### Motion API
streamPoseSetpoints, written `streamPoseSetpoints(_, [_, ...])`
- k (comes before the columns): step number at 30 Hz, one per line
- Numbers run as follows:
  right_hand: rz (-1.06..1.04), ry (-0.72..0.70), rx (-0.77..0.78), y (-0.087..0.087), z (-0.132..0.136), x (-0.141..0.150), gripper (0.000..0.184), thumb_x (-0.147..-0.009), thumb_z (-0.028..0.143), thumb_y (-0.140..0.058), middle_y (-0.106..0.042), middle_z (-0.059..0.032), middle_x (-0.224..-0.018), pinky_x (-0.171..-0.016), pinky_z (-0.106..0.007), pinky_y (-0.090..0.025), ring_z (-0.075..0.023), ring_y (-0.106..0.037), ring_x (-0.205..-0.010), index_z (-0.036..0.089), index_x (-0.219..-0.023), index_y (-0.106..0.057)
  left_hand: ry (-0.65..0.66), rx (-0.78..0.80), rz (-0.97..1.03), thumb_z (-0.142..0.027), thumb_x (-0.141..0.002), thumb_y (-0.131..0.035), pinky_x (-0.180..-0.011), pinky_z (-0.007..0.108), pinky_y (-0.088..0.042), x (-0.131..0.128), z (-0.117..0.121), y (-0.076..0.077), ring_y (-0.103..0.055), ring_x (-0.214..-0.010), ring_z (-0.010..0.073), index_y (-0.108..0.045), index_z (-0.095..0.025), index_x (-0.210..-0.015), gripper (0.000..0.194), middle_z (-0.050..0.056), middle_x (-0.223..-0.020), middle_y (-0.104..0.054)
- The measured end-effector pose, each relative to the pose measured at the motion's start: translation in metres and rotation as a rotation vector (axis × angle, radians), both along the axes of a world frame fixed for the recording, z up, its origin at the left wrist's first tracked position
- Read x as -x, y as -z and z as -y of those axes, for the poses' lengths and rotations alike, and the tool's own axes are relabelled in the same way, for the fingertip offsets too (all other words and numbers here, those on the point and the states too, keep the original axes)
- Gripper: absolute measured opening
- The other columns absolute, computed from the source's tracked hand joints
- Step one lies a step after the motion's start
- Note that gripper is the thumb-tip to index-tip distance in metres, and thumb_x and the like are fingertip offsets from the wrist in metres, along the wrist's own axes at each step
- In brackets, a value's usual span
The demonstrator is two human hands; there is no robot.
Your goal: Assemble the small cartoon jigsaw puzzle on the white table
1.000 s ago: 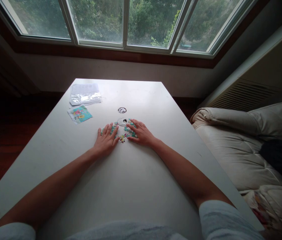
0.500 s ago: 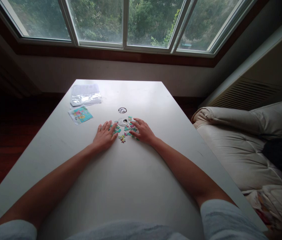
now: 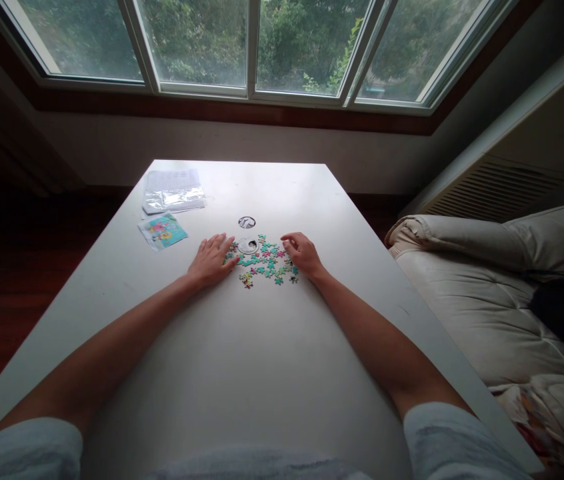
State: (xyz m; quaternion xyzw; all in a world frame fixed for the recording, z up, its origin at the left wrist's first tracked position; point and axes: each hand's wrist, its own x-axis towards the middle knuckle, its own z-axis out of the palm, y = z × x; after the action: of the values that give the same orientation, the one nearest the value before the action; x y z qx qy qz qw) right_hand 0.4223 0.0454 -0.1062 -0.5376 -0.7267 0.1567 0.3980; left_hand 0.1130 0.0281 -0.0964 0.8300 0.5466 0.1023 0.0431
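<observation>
Colourful jigsaw puzzle pieces, mostly green with some pink and yellow, lie scattered in the middle of the white table. My left hand rests flat on the left edge of the pile, its fingers stretched out over a few pieces. At the pile's right side is my right hand, its fingers loosely bent and nothing visible held in it. Between the hands sits a round table fitting with a dark hole, and pieces lie around it.
A round dark-rimmed disc lies behind the pieces. At the back left are a clear plastic bag with papers and a colourful picture card. A cushioned sofa stands right of the table, and a window is ahead.
My right hand has moved right, off the pieces, and its fingers have bent more. More pieces show between the hands. My left hand has shifted slightly forward, still flat.
</observation>
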Motion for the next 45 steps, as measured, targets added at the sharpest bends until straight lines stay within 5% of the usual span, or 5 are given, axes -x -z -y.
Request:
streamPoseSetpoints(10, [-0.010,-0.157,0.051,0.004,-0.002,-0.022,0.025,-0.090,0.034,-0.057,-0.068,-0.0069,-0.113,-0.086,-0.038,-0.053,-0.0214,-0.064,-0.091,0.022,-0.105,-0.073,0.060,-0.172,0.154,-0.041,-0.102,-0.041,-0.113,0.043,-0.037,-0.002,0.020,-0.019,-0.047,-0.132,0.0260,-0.066,-0.021,-0.127,0.040,0.009,-0.140,-0.059])
streamPoseSetpoints(18, [0.039,-0.166,-0.018,-0.001,0.007,-0.017,0.016,-0.089,0.034,-0.060,-0.067,-0.0085,-0.117,-0.099,-0.046,-0.050,-0.0263,-0.060,-0.113,0.023,-0.091,-0.073,0.232,-0.045,-0.026,-0.038,-0.101,-0.046,-0.085,0.038,-0.045,-0.028,0.060,-0.046,-0.062,-0.089,0.0223,-0.072,-0.022,-0.095,0.031,0.006,-0.088,-0.070])
streamPoseSetpoints(30, [0.198,-0.354,-0.037,-0.010,0.018,-0.005,0.012,-0.086,0.036,-0.068,-0.065,-0.0068,-0.129,-0.111,-0.050,-0.041,-0.0288,-0.052,-0.127,0.026,-0.091,-0.075,0.333,0.006,-0.097,-0.028,-0.096,-0.055,-0.080,0.033,-0.047,-0.040,0.077,-0.049,-0.063,-0.093,0.0221,-0.069,-0.026,-0.112,0.021,0.006,-0.097,-0.068])
streamPoseSetpoints(37, [0.227,-0.293,-0.037,-0.003,0.020,0.003,0.015,-0.085,0.026,-0.065,-0.065,-0.0063,-0.127,-0.109,-0.049,-0.042,-0.0279,-0.054,-0.124,0.027,-0.096,-0.074,0.308,0.022,-0.070,-0.022,-0.093,-0.055,-0.082,0.033,-0.047,-0.041,0.078,-0.046,-0.064,-0.097,0.0228,-0.068,-0.026,-0.110,0.022,0.006,-0.099,-0.069])
streamPoseSetpoints(45, [0.244,-0.232,-0.045,-0.006,0.024,0.010,0.011,-0.085,0.026,-0.067,-0.065,-0.0069,-0.125,-0.108,-0.047,-0.043,-0.0276,-0.054,-0.121,0.026,-0.095,-0.073,0.301,0.020,-0.065,-0.041,-0.097,-0.055,-0.081,0.034,-0.048,-0.042,0.079,-0.038,-0.067,-0.094,0.0242,-0.065,-0.027,-0.113,0.024,0.004,-0.096,-0.072])
